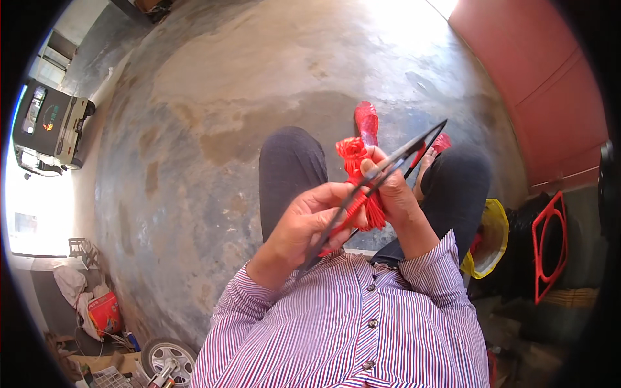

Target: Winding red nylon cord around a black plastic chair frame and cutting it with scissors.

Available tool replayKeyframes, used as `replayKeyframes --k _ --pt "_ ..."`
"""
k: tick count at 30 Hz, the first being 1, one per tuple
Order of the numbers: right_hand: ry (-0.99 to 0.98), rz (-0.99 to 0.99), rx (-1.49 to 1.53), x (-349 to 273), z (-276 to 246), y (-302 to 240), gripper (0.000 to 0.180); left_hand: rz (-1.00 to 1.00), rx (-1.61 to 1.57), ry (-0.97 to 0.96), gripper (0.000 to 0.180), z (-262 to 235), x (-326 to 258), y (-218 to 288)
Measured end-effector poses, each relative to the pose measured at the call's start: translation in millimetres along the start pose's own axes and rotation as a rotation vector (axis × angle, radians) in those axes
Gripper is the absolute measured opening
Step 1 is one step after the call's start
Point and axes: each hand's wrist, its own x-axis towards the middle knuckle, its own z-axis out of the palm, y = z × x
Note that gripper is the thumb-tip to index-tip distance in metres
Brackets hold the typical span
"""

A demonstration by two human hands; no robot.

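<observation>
My left hand [303,221] is closed, fingers and thumb pinching a thin dark frame [325,234] in front of my lap. The frame is seen nearly edge-on; its bars run slanting from lower left to upper right and are partly blurred. Red cord is wound around a stretch of one bar between my hands. My right hand [400,194] is closed on the frame's upper part, thumb pressing on the bar. A looped bundle of shiny red cord [352,150] hangs between the hands, against the right fingers. Whether those fingers also grip the bundle is partly hidden.
A red frame [538,249] leans at my right, beside a yellow-rimmed bag [497,239]. A red panel [517,84] stands beyond. At lower left are a wheel [169,359] and a red box [105,313]. A vehicle [52,126] stands at far left.
</observation>
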Motion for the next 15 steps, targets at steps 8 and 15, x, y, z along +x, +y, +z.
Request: replayKeyframes --k 8,15 --pt "-0.456 -0.087 0.084 3 23 -11 0.044 -0.167 -0.289 -0.106 0.071 11 11 -26" --pt "-0.757 -0.244 -0.106 4 22 -28 0.033 -0.154 -0.528 0.054 0.068 19 17 -43"
